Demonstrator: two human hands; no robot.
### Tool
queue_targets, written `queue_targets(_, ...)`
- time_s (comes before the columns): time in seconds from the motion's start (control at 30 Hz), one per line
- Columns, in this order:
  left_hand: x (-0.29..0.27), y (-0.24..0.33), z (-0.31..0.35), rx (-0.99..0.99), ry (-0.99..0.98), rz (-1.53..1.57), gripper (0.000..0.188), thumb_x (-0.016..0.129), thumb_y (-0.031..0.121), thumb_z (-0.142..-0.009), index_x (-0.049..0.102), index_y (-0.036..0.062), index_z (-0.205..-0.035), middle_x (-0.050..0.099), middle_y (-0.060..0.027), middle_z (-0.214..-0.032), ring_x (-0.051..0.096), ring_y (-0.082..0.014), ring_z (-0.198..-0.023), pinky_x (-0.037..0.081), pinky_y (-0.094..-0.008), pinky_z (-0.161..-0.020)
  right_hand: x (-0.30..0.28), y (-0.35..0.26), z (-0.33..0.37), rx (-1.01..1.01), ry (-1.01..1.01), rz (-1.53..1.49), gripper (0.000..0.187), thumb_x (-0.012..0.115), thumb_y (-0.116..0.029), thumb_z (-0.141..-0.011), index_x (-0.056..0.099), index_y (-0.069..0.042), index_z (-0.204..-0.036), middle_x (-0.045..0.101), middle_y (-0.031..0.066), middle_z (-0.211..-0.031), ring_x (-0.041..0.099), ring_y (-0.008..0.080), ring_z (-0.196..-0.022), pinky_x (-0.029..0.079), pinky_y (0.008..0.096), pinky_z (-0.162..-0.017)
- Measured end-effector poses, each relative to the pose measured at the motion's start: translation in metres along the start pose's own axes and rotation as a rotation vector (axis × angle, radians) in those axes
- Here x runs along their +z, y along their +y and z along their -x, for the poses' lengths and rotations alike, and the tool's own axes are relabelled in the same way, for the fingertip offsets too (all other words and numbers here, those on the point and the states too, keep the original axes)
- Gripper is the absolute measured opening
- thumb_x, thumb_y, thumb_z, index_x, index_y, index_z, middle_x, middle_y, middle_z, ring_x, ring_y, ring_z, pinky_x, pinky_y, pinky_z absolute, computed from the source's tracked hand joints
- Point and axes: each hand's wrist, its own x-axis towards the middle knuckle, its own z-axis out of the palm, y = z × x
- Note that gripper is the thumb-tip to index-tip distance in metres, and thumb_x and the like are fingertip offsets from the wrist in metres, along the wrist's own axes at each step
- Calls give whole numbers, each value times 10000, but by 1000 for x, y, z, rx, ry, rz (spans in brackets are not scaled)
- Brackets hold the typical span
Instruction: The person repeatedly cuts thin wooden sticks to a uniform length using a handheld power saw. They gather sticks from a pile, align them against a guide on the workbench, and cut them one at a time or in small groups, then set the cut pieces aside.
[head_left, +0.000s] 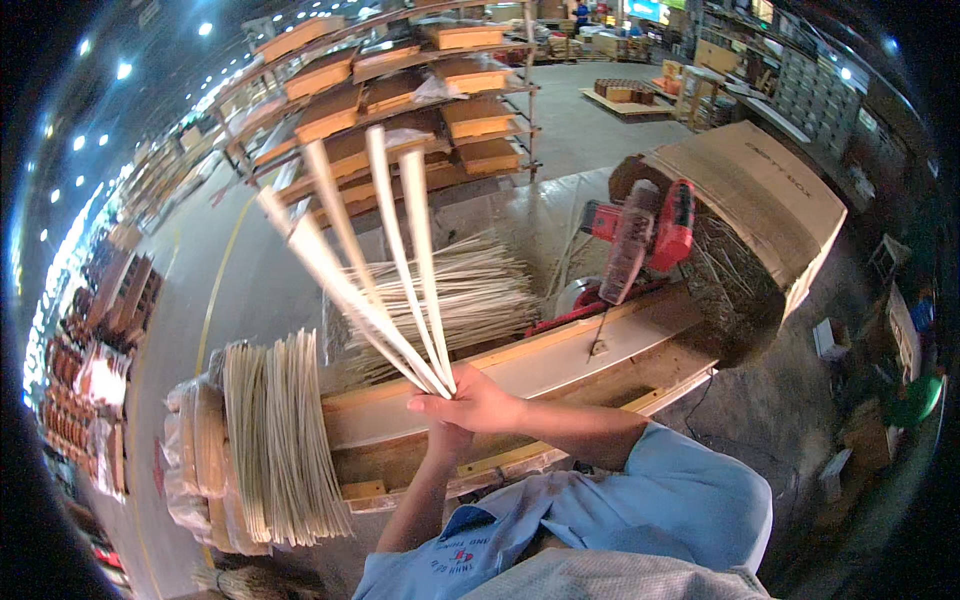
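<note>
Several pale, rattan-like sticks [415, 240] fan up and away from my hands, their far ends smeared by motion. My right hand [480, 402] is closed round their lower ends, its thumb pointing left. Just below and partly behind it is my left hand [450, 437], its fingers hidden, so its hold cannot be made out. Beyond the hands, a loose pile of similar sticks [460, 295] lies on the bench. A thick bundle of sticks [280, 440] hangs over the bench's left end.
A red power saw [670, 230] stands at the back right of the wooden bench [530, 385]. Beside it, a large cardboard box [765, 190] lies with its mouth toward the bench and offcuts inside. A rack with orange trays [480, 115] rises behind. Wrapped bundles [195, 460] sit at left.
</note>
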Motion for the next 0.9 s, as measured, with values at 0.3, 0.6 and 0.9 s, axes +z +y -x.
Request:
queue_targets(0.3, 42, -80, -31, -259, -124, -275, 477, 508, 447, -1017, 481, 107, -1351, 585, -63, -1272, 602, -201, -1171, 514, -375, -971, -86, 20, 67, 137, 76, 229, 314, 779, -267, -911, 621, -31, -777, 545, -3, -659, 497, 77, -664, 433, 308, -585)
queue_targets(0.6, 30, -99, -36, -364, -195, -509, 378, 585, 343, -974, 546, 84, -1247, 626, -80, -1170, 623, -219, -1129, 526, -379, -930, -104, 43, 74, 176, 109, 221, 389, 771, -340, -921, 638, -25, -737, 532, -11, -595, 473, 99, -554, 410, 319, -517)
queue_targets(0.9, 21, -111, -38, -410, -267, -647, 281, 663, 240, -931, 612, 61, -1142, 666, -98, -1067, 644, -236, -1087, 537, -382, -888, -103, 76, 85, 140, 156, 189, 425, 770, -333, -928, 596, -22, -697, 469, -25, -586, 430, 69, -582, 376, 315, -507)
